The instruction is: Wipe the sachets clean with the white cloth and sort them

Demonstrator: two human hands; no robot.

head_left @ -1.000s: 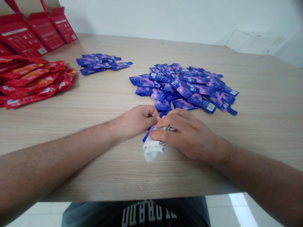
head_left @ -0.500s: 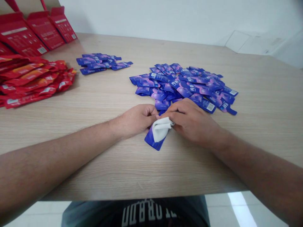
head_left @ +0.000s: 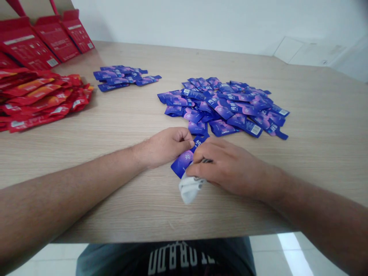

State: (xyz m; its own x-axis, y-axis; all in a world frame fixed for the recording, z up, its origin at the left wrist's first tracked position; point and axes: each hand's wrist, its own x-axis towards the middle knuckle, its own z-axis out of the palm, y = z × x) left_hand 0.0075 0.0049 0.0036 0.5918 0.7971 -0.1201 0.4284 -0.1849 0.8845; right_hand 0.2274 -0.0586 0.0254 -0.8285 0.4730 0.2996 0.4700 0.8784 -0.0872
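Observation:
A purple-blue sachet (head_left: 184,160) with white print lies on the table between my hands. My left hand (head_left: 172,145) pinches its left edge between thumb and curled fingers. A crumpled white cloth (head_left: 190,189) is bunched in the closed fingers of my right hand (head_left: 222,165), its loose end hanging toward the table's front edge. The right hand covers the sachet's right side, and the cloth lies against its lower end. Just beyond both hands spreads a heap of similar purple sachets (head_left: 221,101).
At the back left is a smaller group of purple sachets (head_left: 120,78). A pile of red packets (head_left: 43,97) lies at the far left, with red boxes (head_left: 54,36) standing behind it. The wooden table (head_left: 129,214) meets a white wall (head_left: 201,27) at the back.
My right hand has slid toward me along the sachet with the cloth, uncovering the sachet's printed middle and upper part. My left hand has stayed in place.

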